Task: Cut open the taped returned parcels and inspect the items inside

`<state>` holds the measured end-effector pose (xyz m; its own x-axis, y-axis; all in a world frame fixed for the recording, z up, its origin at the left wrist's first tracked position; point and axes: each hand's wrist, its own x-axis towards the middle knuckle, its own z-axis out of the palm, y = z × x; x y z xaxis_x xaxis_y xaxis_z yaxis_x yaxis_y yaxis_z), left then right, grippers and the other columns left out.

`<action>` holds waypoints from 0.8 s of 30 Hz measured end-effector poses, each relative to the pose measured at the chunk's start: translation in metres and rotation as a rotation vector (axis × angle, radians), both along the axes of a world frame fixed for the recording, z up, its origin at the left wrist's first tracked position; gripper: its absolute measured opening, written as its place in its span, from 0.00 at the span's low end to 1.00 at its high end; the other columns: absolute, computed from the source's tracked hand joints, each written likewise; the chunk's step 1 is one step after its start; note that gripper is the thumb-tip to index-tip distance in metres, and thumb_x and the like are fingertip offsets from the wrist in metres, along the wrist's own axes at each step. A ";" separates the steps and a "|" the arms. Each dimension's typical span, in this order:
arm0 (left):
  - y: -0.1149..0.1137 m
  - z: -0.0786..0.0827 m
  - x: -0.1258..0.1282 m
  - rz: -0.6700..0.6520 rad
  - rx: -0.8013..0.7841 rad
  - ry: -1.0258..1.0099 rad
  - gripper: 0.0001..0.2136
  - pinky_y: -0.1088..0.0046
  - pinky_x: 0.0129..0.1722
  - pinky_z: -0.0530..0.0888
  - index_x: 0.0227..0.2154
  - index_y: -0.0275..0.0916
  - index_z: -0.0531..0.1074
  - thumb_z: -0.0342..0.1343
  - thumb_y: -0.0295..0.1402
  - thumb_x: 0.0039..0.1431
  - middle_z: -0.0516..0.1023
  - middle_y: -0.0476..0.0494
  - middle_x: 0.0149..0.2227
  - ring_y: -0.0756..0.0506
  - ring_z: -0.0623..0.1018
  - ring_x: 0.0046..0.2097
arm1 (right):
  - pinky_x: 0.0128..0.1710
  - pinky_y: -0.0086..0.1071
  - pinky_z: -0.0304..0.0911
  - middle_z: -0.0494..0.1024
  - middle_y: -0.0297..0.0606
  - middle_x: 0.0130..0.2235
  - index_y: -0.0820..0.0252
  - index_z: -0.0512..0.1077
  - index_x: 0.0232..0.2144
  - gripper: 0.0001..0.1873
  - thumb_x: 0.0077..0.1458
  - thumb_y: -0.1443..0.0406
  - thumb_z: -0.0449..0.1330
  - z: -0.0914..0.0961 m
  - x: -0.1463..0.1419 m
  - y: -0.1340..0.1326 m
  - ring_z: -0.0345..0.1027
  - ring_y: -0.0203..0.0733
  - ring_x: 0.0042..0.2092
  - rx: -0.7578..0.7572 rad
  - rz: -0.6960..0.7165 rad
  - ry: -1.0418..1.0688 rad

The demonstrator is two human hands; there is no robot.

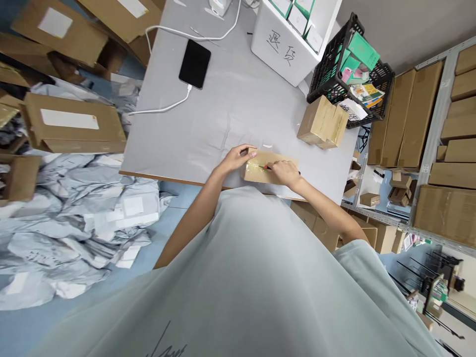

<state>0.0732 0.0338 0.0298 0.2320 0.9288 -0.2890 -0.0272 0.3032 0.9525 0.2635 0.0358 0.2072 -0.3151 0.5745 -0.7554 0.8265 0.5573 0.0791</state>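
A flat, taped cardboard box (284, 163) lies at the near edge of the grey table (223, 114). My left hand (238, 157) rests on the box's left end, fingers curled over its corner and holding it down. My right hand (281, 172) is closed on a small red-tipped tool (267, 167) whose tip touches the tape on the box's top. What kind of tool it is I cannot make out.
Two small taped boxes (323, 123) stand at the table's right edge beside a black crate (336, 62) of packets. A white foam box (282, 44) and a charging phone (195, 63) lie farther back. Grey mailer bags (74, 218) and cartons cover the floor at left; shelves (439, 148) of boxes stand at right.
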 end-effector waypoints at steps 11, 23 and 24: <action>-0.001 0.002 0.007 0.012 0.003 -0.001 0.34 0.55 0.65 0.79 0.50 0.40 0.84 0.70 0.63 0.52 0.87 0.34 0.56 0.33 0.83 0.59 | 0.48 0.39 0.69 0.87 0.54 0.57 0.55 0.80 0.63 0.23 0.84 0.59 0.48 0.017 0.139 -0.008 0.83 0.54 0.56 0.060 -0.122 -0.191; -0.010 0.008 0.016 0.004 -0.036 0.164 0.34 0.52 0.66 0.77 0.53 0.41 0.82 0.68 0.64 0.55 0.85 0.35 0.59 0.32 0.81 0.61 | 0.43 0.34 0.63 0.87 0.42 0.59 0.47 0.78 0.67 0.23 0.84 0.55 0.49 -0.019 0.217 -0.020 0.79 0.50 0.59 0.072 -0.277 0.197; -0.010 0.009 0.015 -0.001 -0.039 0.186 0.35 0.53 0.65 0.78 0.53 0.40 0.82 0.67 0.64 0.55 0.85 0.35 0.58 0.32 0.82 0.61 | 0.43 0.34 0.63 0.87 0.42 0.59 0.47 0.78 0.67 0.23 0.84 0.55 0.49 -0.024 0.220 -0.022 0.79 0.50 0.59 0.074 -0.297 0.229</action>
<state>0.0885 0.0237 0.0390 0.1721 0.9160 -0.3624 0.1488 0.3395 0.9288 0.4838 0.0140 0.1834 -0.2825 0.7165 -0.6379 0.9520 0.2909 -0.0948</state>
